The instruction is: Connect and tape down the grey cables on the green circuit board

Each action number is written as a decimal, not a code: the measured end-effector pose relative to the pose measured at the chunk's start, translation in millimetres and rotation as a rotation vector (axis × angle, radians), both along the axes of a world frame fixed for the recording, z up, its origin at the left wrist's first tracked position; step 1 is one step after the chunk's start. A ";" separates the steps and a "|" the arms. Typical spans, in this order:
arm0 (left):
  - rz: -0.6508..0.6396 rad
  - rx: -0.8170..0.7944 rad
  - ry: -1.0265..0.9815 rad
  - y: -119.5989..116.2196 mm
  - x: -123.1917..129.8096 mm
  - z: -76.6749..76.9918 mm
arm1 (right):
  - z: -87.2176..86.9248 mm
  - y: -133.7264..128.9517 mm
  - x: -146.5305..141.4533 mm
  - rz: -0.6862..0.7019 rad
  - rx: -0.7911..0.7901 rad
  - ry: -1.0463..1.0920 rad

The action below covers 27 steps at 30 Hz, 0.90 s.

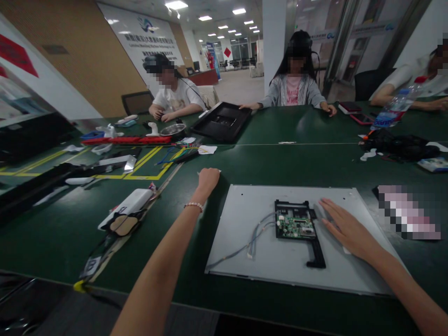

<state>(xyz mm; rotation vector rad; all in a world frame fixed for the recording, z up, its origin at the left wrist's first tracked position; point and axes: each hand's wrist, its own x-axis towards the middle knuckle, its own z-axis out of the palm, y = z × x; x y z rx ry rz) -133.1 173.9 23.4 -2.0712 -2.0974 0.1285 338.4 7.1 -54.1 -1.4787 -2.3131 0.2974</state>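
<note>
My right hand (346,231) lies flat on a light grey display panel (245,210), fingers stretched out beside a black bracket (317,254). A green circuit board (296,226) is mounted in this bracket, and thin grey cables (257,235) run from it toward the panel's lower left corner. Beyond the panel's upper left corner, my left hand (209,181) is closed over the table. Small pale edges show at both sides of that fist; what it holds, if anything, is hidden.
Left of my arm lies a white power pack (128,210) with a cable. A pixelated pink item (408,212) sits right of the panel. Across the green table (266,163), a co-worker's hand touches a black frame (224,121). Bottles (392,109) stand at right.
</note>
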 end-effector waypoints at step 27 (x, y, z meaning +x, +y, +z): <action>-0.465 0.048 -0.348 -135.6 86.0 -18.6 | -2.3 -1.8 2.4 0.031 0.025 -0.078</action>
